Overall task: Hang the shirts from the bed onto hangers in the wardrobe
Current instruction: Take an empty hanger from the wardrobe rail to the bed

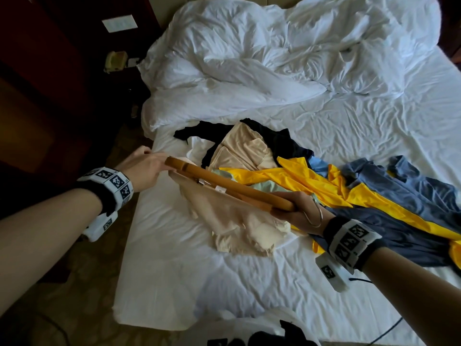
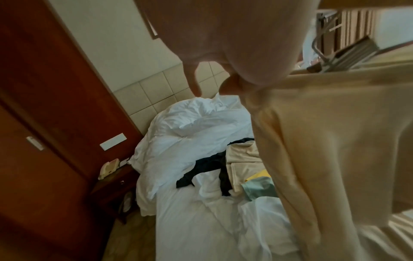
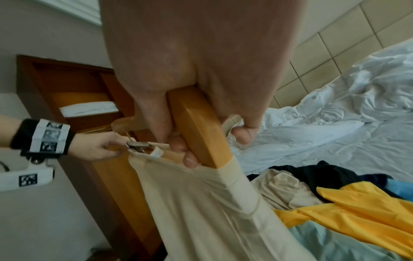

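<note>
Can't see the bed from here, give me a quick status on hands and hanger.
Right hand grips wooden hanger. Left hand at its far end, pinching cream shirt. Shirt partly on hanger. More shirts on bed.

Cream shirt [image 1: 224, 221] half on wooden hanger [image 1: 232, 189] above heaped shirts [image 1: 324, 181].

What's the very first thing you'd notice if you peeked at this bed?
The bright yellow garment in the heap of clothes on the white bed jumps out first, at the right of the head view. Right in front of it, the right hand grips a wooden hanger with a cream shirt hanging from it, while the left hand holds the far end.
</note>
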The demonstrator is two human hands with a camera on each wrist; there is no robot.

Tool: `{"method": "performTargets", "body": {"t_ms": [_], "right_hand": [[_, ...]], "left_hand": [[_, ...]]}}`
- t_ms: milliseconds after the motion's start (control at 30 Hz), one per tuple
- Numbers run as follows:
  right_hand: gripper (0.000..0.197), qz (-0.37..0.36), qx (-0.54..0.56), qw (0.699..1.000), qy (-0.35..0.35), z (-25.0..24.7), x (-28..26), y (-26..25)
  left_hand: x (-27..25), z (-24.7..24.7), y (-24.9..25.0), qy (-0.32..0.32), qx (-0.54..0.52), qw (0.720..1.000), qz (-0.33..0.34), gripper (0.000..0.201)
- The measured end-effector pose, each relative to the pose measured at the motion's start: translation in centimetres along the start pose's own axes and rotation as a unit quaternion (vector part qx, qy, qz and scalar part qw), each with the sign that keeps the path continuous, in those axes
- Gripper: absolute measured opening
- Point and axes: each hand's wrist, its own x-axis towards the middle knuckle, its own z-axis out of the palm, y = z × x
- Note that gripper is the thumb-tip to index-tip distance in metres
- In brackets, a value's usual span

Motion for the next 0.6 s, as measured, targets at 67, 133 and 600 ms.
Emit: {"method": "performTargets", "body": {"t_ms": [67,133,600], "right_hand": [[0.026,0.007,-0.016,1.0,-0.005,0.1,0.2,-0.2],[0.02,0.024,-0.02,1.0,-0.005,0.1,0.2,-0.1],[0.012,0.023,-0.119,0.993,-0.012,0.2,1.4,-0.2]], "left_hand": [[0.2,0.7,-1.0,-0.008,-0.048,0.999,0.005,0.042],[0.5,0.7,-1.3,0.01,-0.106,0.994,0.022,0.044],[1.9,-0.9,2.4,0.073,0.052,0.995,0.044,0.029]]}}
